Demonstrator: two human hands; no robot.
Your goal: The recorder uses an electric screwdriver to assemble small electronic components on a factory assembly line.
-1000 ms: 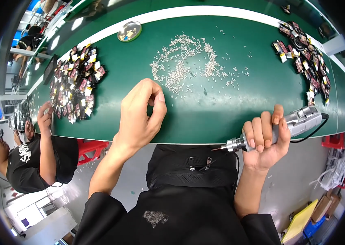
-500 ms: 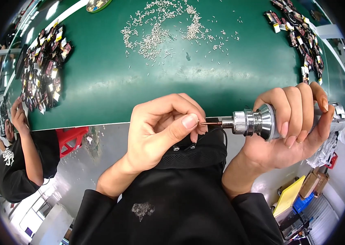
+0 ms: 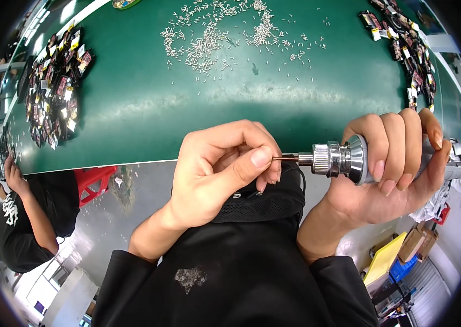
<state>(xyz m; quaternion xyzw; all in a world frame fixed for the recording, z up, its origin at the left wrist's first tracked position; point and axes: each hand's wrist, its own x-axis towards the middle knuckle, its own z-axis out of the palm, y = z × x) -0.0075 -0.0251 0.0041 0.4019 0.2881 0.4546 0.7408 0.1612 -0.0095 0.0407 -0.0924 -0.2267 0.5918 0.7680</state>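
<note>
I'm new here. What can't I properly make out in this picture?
All in the head view:
- Tip of the thin bit: covered by the fingertips of the left hand; what they pinch cannot be told.
- Handle of the power tool: partly behind fingers of the right hand.
- Dish: cut off by the top edge.
- Small pale pieces: too small to tell their exact shape.

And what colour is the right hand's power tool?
Mostly silver; the power tool shows best in the head view.
</note>
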